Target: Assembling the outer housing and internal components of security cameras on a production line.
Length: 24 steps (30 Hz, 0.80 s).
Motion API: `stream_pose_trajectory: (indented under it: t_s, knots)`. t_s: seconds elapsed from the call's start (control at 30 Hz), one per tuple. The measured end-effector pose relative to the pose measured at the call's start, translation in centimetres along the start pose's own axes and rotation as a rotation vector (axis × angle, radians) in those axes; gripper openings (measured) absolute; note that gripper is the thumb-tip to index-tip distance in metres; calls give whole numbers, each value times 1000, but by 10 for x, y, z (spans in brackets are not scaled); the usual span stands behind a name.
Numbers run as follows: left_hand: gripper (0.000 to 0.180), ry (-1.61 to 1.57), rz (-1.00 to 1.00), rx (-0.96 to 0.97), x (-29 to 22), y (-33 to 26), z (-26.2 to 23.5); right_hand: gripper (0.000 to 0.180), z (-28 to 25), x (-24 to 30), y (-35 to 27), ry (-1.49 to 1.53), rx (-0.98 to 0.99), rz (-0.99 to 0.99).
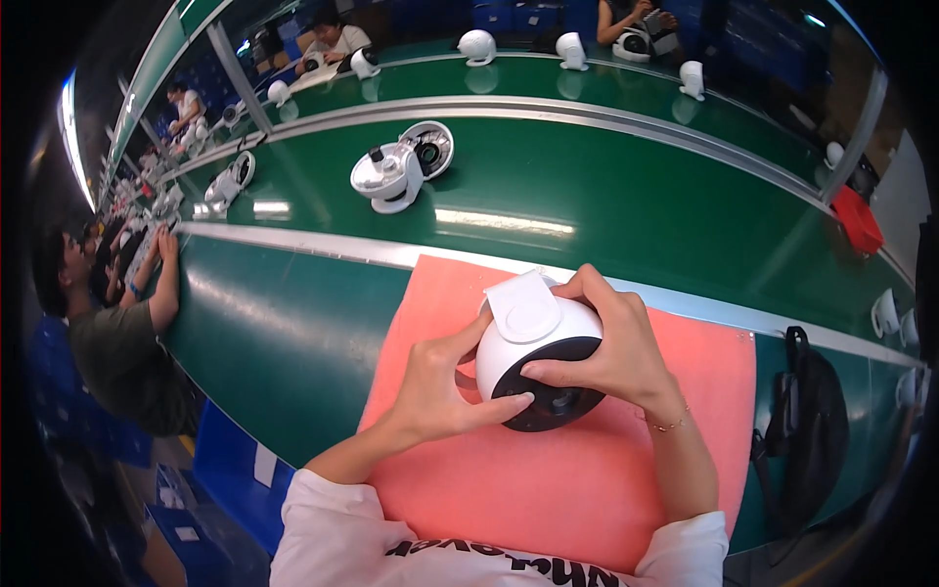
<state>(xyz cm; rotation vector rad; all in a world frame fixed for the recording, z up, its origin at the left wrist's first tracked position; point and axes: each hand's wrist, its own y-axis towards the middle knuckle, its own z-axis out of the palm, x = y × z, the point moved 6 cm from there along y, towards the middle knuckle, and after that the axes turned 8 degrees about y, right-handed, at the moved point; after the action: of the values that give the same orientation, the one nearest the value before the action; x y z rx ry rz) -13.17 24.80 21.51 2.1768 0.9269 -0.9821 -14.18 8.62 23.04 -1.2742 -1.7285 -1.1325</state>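
Observation:
Between my two hands is a round white security camera (496, 358) with a black face and a flat white base, tilted so the base points up and away from me. My left hand (440, 384) grips its left side, with the thumb on the black face. My right hand (618, 344) wraps round the right side, its thumb also pressed on the black face near the lens. Under the camera lies a pink cloth (430, 489) spread on the green worktable (284, 342). The fingertips behind the camera are partly hidden.
Beyond a metal rail, an opened white camera shell (389, 176) sits on the green conveyor (606, 196). More white cameras (477, 47) stand on the far line. A black bag (817, 430) lies at right, near a red tray (858, 221). Co-workers (122, 323) sit at left; blue bins (235, 470) stand below.

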Motion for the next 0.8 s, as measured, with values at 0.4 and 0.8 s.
stream_pose_trajectory:
  t_s: [0.4, 0.8]
  knots:
    - [68, -993, 84, -361, 16, 68, 9, 92, -12, 29, -11, 149, -453, -377]
    - [66, -1060, -31, -228, 15, 133, 38, 87, -43, -25, 12, 377, -634, -249]
